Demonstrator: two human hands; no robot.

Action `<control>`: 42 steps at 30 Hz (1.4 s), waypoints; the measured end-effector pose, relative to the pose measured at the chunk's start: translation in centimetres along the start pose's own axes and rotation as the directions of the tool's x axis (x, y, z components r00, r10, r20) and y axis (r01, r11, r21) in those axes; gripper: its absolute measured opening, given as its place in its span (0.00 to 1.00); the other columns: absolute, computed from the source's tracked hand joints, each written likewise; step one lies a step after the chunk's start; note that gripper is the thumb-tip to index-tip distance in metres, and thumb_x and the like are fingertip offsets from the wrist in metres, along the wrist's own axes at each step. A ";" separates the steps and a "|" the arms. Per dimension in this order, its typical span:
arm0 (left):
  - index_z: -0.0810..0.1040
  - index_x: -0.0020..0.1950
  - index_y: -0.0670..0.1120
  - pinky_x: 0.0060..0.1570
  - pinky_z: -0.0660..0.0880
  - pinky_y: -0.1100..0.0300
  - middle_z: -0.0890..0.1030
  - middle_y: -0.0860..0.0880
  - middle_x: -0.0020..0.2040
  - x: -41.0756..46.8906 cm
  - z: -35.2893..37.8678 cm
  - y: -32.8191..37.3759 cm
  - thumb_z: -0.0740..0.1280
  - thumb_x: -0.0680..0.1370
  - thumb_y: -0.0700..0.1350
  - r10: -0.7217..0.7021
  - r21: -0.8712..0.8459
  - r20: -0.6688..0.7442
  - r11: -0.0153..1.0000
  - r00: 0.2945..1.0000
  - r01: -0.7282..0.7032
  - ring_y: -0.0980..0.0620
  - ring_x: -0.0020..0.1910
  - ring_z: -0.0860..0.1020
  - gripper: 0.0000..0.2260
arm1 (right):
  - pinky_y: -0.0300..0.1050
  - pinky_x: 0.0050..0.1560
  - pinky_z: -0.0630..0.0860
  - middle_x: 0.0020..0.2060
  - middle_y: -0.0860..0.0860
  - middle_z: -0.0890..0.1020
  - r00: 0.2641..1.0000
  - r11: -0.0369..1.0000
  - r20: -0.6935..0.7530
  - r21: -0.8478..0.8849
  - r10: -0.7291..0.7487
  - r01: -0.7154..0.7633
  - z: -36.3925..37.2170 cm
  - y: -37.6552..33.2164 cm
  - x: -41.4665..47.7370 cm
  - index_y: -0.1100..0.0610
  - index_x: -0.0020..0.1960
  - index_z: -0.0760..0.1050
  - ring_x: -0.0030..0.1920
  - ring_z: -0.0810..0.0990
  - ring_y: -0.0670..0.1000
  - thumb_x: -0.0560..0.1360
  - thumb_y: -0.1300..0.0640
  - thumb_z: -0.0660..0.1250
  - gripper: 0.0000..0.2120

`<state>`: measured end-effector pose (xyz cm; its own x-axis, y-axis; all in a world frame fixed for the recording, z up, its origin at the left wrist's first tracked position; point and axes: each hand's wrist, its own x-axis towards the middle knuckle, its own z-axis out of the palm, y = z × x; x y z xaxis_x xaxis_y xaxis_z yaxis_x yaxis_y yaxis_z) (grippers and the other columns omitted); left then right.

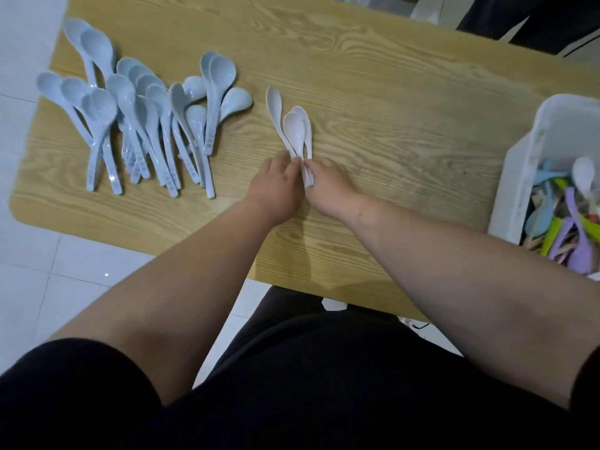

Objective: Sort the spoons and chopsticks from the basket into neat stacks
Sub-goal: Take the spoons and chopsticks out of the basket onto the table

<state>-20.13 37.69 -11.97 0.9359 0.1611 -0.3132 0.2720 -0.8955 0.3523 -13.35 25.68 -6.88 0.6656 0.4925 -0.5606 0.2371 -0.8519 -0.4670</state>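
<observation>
Left hand: your left hand [276,186] is curled in from the left, fingertips pinching the handles of the white spoons [297,131].
Right hand: your right hand [328,180] meets it from the other side, thumb and fingers pinching the same handle ends. The two hands are almost touching.
White spoons: they lie on the table [389,92] just beyond your fingertips. Two are nested bowl-up. A third is tipped on its side and fans out towards the left, so this bundle is not yet squared.
Basket: the white basket [548,131] sits well off to the right of your right hand, at the table's edge.
Basket contents: it holds a tangle of coloured spoons [574,228] in blue, green and purple. One more white one lies on top. The wood-coloured sticks among them are probably the chopsticks [534,244].
Pale blue spoons: the pale blue spoons [146,125] lie well to the left of your left hand and a little beyond it. Their bowls point away from you, in several loose, overlapping groups.
Done so far: by the look of it, one colour is out and roughly gathered, and a second stack has just been started.
Still to do: I judge you under halfway. The white bundle needs aligning and the blue groups need tidying. The other colours are still in the basket, and no chopsticks are on the table yet.
Writing: there are dark printed marks on the blue handles near their ends, too small to read. I can make out no brand or label on the basket.
</observation>
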 end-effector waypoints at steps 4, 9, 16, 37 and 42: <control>0.61 0.78 0.43 0.73 0.59 0.44 0.65 0.40 0.76 0.3 -0.5 -0.7 0.46 0.73 0.57 0.031 0.159 0.159 0.986 0.987 -0.057 0.38 0.75 0.63 0.35 | 0.48 0.74 0.60 0.72 0.54 0.71 0.998 0.999 0.051 -0.015 -0.037 0.038 -0.7 0.8 -0.7 0.52 0.76 0.65 0.73 0.67 0.57 0.77 0.56 0.62 0.27; 0.65 0.76 0.41 0.70 0.65 0.40 0.69 0.35 0.72 -2.4 -2.1 2.4 0.61 0.74 0.49 0.135 0.125 0.046 0.982 0.990 -0.140 0.33 0.72 0.66 0.31 | 0.48 0.70 0.67 0.69 0.57 0.75 0.996 0.998 0.067 -0.028 -0.060 0.062 -2.8 4.1 -6.3 0.56 0.72 0.71 0.70 0.71 0.58 0.78 0.55 0.64 0.23; 0.79 0.58 0.39 0.55 0.77 0.46 0.80 0.40 0.53 -5.7 -0.8 16.8 0.61 0.71 0.45 0.555 0.026 -0.017 0.832 0.832 -0.554 0.38 0.54 0.78 0.19 | 0.46 0.72 0.62 0.73 0.51 0.68 0.973 0.995 -0.209 0.004 -0.100 0.103 -6.6 14.1 -19.2 0.52 0.70 0.74 0.74 0.64 0.51 0.80 0.55 0.65 0.19; 0.75 0.61 0.49 0.50 0.65 0.53 0.80 0.48 0.57 -3.6 6.4 42.2 0.60 0.79 0.43 0.239 0.623 0.465 0.596 0.853 -0.507 0.45 0.58 0.76 0.12 | 0.52 0.55 0.68 0.61 0.54 0.74 0.993 0.866 -0.114 -0.494 0.029 -0.082 -11.5 39.7 -27.0 0.55 0.65 0.74 0.63 0.72 0.59 0.81 0.59 0.59 0.14; 0.75 0.59 0.49 0.49 0.68 0.53 0.79 0.49 0.58 -3.1 7.7 44.3 0.61 0.78 0.44 0.040 0.631 0.415 0.707 0.909 -0.319 0.45 0.58 0.78 0.10 | 0.55 0.62 0.65 0.62 0.54 0.75 0.996 0.816 -0.088 -0.577 -0.034 -0.023 -11.9 40.3 -26.1 0.54 0.63 0.77 0.65 0.70 0.60 0.81 0.59 0.58 0.14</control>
<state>-12.71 -5.67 -2.12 0.7690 -0.0615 -0.6362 -0.2472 -0.9465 -0.2073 -12.72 -23.60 -2.90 0.7170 0.5036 -0.4820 0.5864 -0.8096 0.0264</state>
